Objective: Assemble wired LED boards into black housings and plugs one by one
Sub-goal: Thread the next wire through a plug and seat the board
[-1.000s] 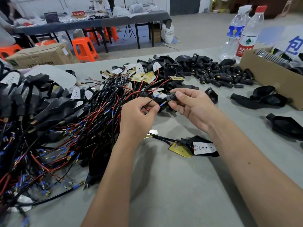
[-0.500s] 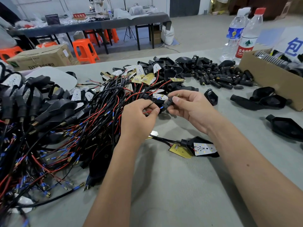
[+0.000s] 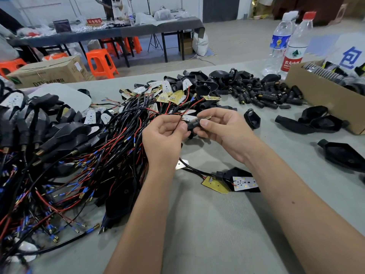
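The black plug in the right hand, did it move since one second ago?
Cannot tell for its position, since the camera shifted too. But the black plug has slid further along the wire: a brass terminal now sticks out past the right hand.

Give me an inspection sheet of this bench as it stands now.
Surface: grey table, crowded at left and far side.
Job's things: black plug with brass tip, held between both hands; LED board in black housing near the right forearm; loose plugs pile.
Clutter: two water bottles; cardboard box.
Grippers: left hand pinches a wire; right hand grips the plug.
Cables: red and black wire tangle at left.
Surroundings: orange stools, another table.
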Tool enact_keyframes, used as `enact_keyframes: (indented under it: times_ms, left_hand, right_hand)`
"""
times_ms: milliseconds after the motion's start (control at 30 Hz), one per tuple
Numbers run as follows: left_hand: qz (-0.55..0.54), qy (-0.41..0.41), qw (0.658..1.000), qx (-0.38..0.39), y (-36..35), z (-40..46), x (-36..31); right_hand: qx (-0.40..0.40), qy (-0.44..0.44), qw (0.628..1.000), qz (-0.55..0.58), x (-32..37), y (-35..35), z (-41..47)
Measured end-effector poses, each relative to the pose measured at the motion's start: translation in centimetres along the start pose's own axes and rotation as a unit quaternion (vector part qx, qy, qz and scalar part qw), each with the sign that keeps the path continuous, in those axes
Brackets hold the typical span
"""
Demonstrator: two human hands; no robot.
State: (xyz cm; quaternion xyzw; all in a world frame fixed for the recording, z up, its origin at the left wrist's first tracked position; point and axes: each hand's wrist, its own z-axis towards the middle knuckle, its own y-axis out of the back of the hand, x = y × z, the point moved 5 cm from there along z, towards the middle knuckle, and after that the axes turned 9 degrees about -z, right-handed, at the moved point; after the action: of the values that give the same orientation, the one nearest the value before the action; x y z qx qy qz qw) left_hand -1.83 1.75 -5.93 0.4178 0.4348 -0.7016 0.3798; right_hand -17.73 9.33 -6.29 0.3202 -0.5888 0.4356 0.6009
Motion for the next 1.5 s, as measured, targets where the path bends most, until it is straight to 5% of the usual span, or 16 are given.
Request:
enact_keyframes:
  times_ms: [300, 533, 933, 1200, 1300, 1433, 1500]
  left_hand:
    - [-0.117, 0.064, 0.991, -0.020, -0.6, -0.1, 0.6]
    - [0.074, -0.015, 0.997, -0.004, -0.2, -0.4, 0.8]
    - [0.032, 0.000, 0.999, -0.031, -0.9, -1.1, 0.4]
    - [0.214, -0.099, 0.967, -0.101, -0.1, -1.7, -1.7]
    - [0.144, -0.062, 0.984, -0.088, 0.2, -0.9, -2.1]
    - [-0.079, 0.019, 0.994, -0.073, 0.5, 0.6, -2.9]
    - [-0.084, -0.002, 0.995, -0.056, 0.9, 1.0, -3.7]
  right_hand:
    - [-0.055, 0.022, 0.998, -0.020, 1.0, 0.5, -0.4]
    - [-0.050, 0.039, 0.998, 0.005, 1.2, 0.4, -0.4]
    - [0.031, 0.007, 0.998, 0.047, 0.8, -0.9, -0.3]
    - [0.076, 0.009, 0.992, 0.099, 1.0, -2.2, -0.8]
    - [0.104, 0.002, 0.985, 0.138, 1.1, -2.5, -0.8]
    - [0.089, -0.005, 0.991, 0.096, 0.8, -2.5, -0.7]
    - [0.062, -0.001, 0.993, 0.097, 0.8, -2.2, -0.5]
